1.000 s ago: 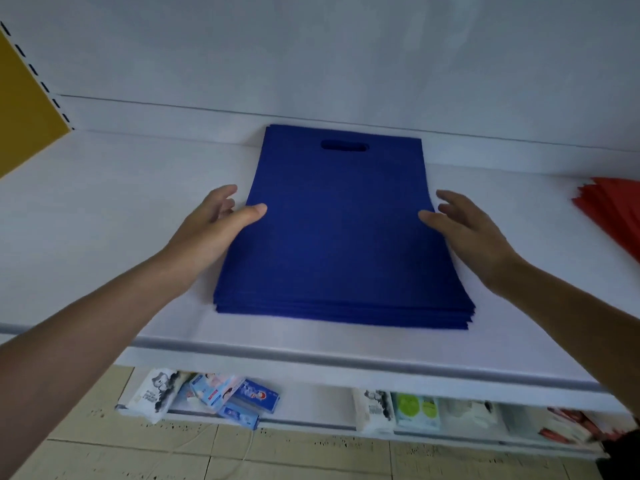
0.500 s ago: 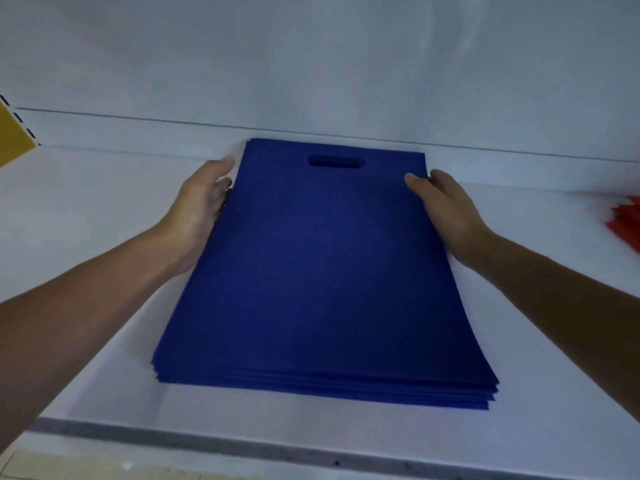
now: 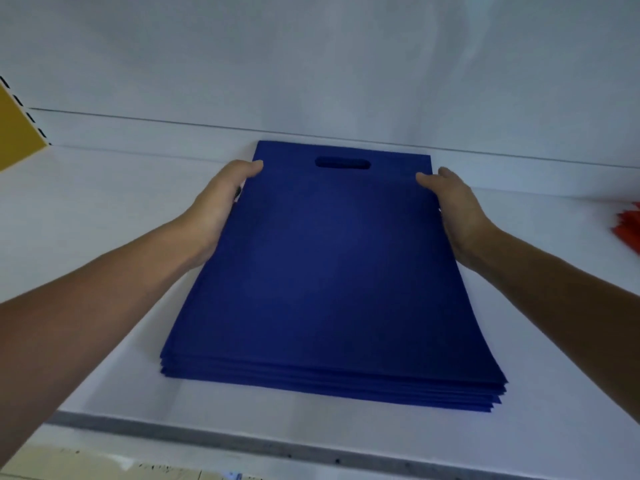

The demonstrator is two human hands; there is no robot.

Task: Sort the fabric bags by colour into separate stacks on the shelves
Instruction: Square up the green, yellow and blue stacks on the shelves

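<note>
A stack of several dark blue fabric bags (image 3: pixel 332 271) with a cut-out handle lies flat on the white shelf (image 3: pixel 114 209), its handle end near the back wall. My left hand (image 3: pixel 218 206) grips the stack's left edge near the far end, thumb on top and fingers hidden at the side. On the opposite edge my right hand (image 3: pixel 453 209) holds the stack the same way, thumb over the top bag. Red fabric bags (image 3: pixel 628 226) show at the right border of the same shelf.
A yellow panel (image 3: pixel 15 133) stands at the far left of the shelf. The shelf's grey front rail (image 3: pixel 242 441) runs along the bottom, with floor showing below it. White shelf surface lies bare on both sides of the blue stack.
Both hands slid along the stack's sides toward its far end and now hold the edges with thumbs on top. The view moved closer, so the lower shelf dropped out of sight.
</note>
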